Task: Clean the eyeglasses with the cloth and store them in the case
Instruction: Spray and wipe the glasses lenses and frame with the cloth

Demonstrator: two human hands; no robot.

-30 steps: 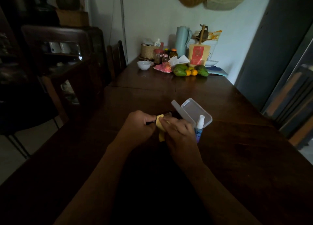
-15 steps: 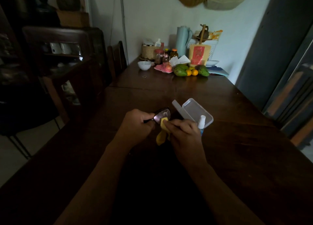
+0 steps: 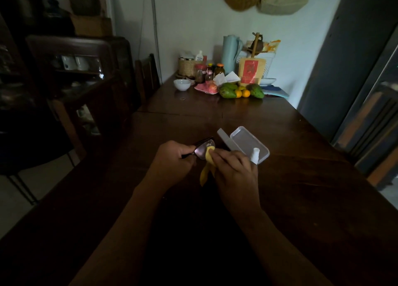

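Note:
My left hand (image 3: 172, 161) grips the dark-framed eyeglasses (image 3: 202, 149) by the frame, one lens turned up toward me. My right hand (image 3: 234, 169) pinches a yellow cloth (image 3: 207, 163) and presses its top against that lens; the rest of the cloth hangs down between my hands. Just beyond my right hand lies the clear plastic case (image 3: 247, 142), open with its lid tipped up to the left. A small white-capped spray bottle (image 3: 255, 155) stands in front of the case, partly hidden by my right hand.
Dark wooden table (image 3: 301, 178) stretches ahead. At its far end sit mangoes and oranges (image 3: 239, 91), a white bowl (image 3: 182, 84), jars, a blue jug (image 3: 229, 51) and a red packet. A chair (image 3: 147, 77) and a dark cabinet stand at the left.
The cloth had covered the lens a second ago, then slid down off it; now its top is back on the lens. The lens is tilted more toward me. Both hands stayed in place.

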